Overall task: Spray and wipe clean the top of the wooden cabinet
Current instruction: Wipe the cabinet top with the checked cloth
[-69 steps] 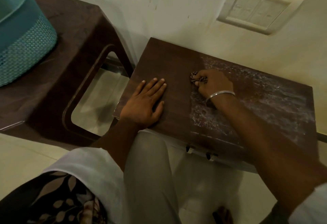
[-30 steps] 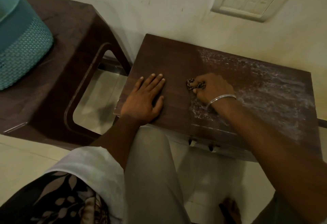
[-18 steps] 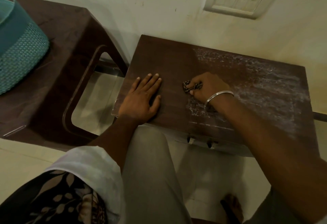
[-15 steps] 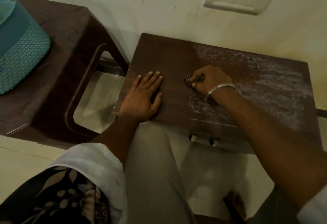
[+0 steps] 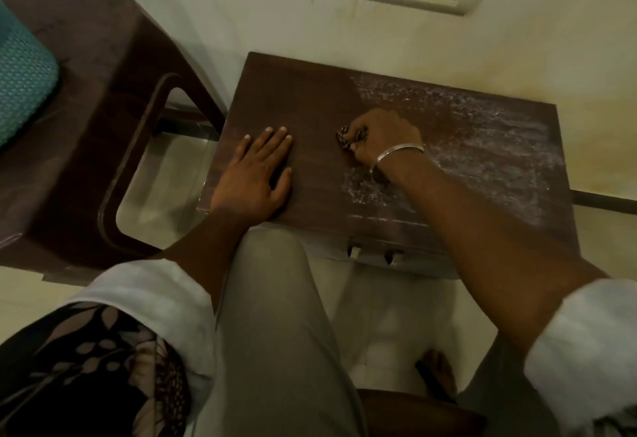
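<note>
Cabinet top: stood against the wall, its long side running left to right along it.
Surface: dark and bare on the left, white streaks on the right.
Cloth: small patterned wad at the streaks' edge.
Right hand: fingers curled round the cloth.
Left hand: flat, fingers straight, on the bare part.

Two hands (one bangled), one cabinet, one cloth, perhaps one basket
</note>
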